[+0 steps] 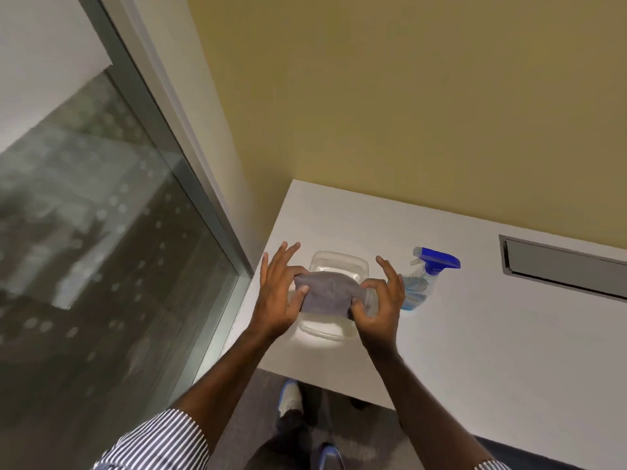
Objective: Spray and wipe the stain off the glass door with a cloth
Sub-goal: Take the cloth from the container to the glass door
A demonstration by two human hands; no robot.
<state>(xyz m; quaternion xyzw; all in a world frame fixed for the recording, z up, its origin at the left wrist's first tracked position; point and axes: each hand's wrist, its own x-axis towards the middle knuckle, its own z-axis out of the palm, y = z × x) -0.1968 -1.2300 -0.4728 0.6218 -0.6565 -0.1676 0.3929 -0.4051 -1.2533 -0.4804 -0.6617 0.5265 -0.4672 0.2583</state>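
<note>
A folded grey cloth (327, 292) is held between both hands above a clear plastic container (339, 266) on the white table (475, 327). My left hand (278, 293) pinches the cloth's left edge with the other fingers spread. My right hand (380, 300) grips its right edge. A clear spray bottle with a blue trigger head (425, 276) stands on the table just right of my right hand. The glass door (95, 249) with a grey metal frame fills the left side; pale spots show across the glass.
The table stands against a yellow wall (407, 96), its left end close to the door frame (190, 184). A grey cable hatch (563, 269) is set in the table at the right. My shoes (291, 398) stand on grey carpet below.
</note>
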